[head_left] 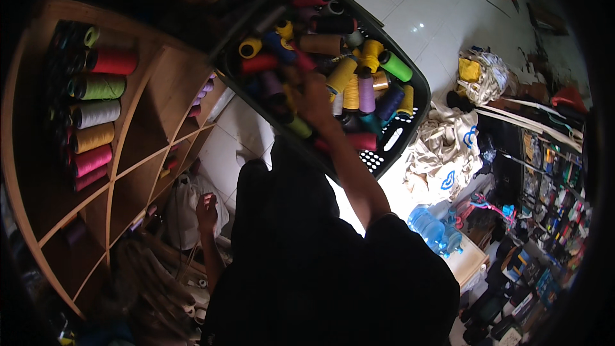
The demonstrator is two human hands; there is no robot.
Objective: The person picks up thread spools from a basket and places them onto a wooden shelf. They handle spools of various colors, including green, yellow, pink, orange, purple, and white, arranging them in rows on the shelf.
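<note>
A dark plastic basket [419,90] with a perforated side is filled with thread spools in many colours. My right hand [314,102] reaches over its near rim, in among the spools. The fingers there are blurred and dark, so I cannot make out whether they grip one. Just right of that hand lies a yellow spool [342,75], with a purple spool [366,93] beyond it. A blurred red spool [303,61] is ahead of the fingers. My left hand [207,211] hangs low at the left, holding nothing, its fingers loosely bent and apart.
A wooden cubby shelf [138,99] stands at left, with a stack of spools such as a red one [115,61]. On the right are crumpled cream cloth bags [442,154], blue water bottles [432,227] and a crowded rack [551,186]. A white sack [186,208] sits behind my left hand.
</note>
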